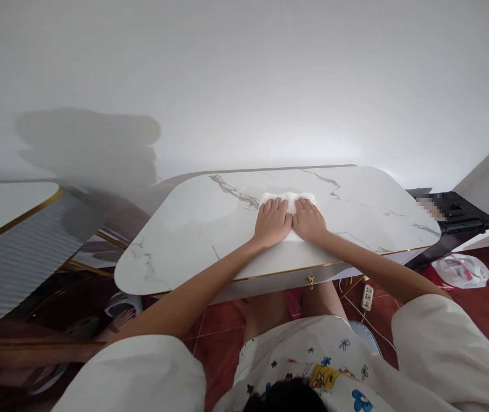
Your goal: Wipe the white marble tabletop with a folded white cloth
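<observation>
A white cloth (288, 199) lies on the white marble table (184, 229), near its middle. My left hand (272, 220) and my right hand (308, 219) rest side by side, palms down, on the near part of the cloth. The fingers lie flat and close together, pressing the cloth to the tabletop. Only the cloth's far edge shows beyond my fingertips.
The table has a gold rim and a small gold drawer knob (311, 280) at its front. A second gold-edged table (4, 206) stands at left. A black device (454, 210), a plastic bag (461, 270) and a power strip (367, 297) sit at right over the red floor.
</observation>
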Demonstrator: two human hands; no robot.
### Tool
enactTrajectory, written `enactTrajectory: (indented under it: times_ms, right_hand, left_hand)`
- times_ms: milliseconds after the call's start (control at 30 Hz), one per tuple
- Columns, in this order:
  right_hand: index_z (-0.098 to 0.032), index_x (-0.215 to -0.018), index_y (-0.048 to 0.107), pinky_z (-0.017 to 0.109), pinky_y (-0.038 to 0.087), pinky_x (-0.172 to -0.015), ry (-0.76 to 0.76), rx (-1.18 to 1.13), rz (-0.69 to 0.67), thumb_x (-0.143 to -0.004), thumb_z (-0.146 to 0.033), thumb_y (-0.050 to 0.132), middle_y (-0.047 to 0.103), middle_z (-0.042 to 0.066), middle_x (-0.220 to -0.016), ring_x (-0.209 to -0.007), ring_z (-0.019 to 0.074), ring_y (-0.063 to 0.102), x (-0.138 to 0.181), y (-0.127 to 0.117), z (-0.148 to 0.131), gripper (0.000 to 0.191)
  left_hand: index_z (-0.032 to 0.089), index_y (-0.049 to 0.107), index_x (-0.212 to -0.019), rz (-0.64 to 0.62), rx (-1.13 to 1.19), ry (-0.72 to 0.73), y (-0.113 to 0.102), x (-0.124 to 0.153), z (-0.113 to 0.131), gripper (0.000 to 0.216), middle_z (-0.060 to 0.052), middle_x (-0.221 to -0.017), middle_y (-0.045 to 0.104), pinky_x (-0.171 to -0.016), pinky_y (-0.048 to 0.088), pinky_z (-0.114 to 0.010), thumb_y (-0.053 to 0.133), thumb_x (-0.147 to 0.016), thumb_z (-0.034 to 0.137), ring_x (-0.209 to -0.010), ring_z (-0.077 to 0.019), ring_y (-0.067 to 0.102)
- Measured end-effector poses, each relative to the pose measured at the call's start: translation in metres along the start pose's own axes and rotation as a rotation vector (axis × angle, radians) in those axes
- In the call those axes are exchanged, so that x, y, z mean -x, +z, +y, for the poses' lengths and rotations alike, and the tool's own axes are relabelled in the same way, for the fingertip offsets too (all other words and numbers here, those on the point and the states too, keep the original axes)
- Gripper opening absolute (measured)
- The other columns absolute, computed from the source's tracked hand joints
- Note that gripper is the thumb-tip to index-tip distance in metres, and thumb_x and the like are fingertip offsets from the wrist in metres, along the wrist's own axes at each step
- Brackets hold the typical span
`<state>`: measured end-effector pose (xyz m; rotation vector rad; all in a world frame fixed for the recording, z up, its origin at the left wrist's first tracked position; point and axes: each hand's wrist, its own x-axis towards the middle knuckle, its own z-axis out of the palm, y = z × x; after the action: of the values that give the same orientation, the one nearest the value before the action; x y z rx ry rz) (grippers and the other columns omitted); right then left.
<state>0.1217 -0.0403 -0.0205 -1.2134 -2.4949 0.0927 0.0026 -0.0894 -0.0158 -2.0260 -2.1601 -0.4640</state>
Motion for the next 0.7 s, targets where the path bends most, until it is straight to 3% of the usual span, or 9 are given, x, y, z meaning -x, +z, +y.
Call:
enactTrajectory:
  times_ms: [400,700]
  right_hand:
    - [0.001,-0.136,0.048,0.042,0.033,-0.115,-0.060,-0.038,-0.011,-0.092,-0.018,0.038,0.048,0.021,-0.146,-0.138,0.0301,0.042,0.058,-0.017,-0.013,0.049]
    - [-0.001,-0.137,0.049,0.040,0.032,-0.116,-0.024,-0.055,-0.044,-0.091,-0.016,0.036,0.047,0.018,-0.147,-0.140,0.0284,0.040,0.068,-0.030,0.015,0.050]
  left_hand:
    - [0.010,0.049,-0.132,-0.052,-0.040,-0.055,-0.021,0.060,0.030,0.046,-0.017,-0.144,0.047,-0.112,0.029,-0.047,0.030,-0.093,0.024,-0.134,-0.0320,0.039]
    - [0.012,0.049,-0.129,-0.053,-0.010,-0.048,-0.016,0.052,0.060,0.042,-0.016,-0.141,0.048,-0.110,0.030,-0.045,0.032,-0.092,0.022,-0.133,-0.0308,0.039]
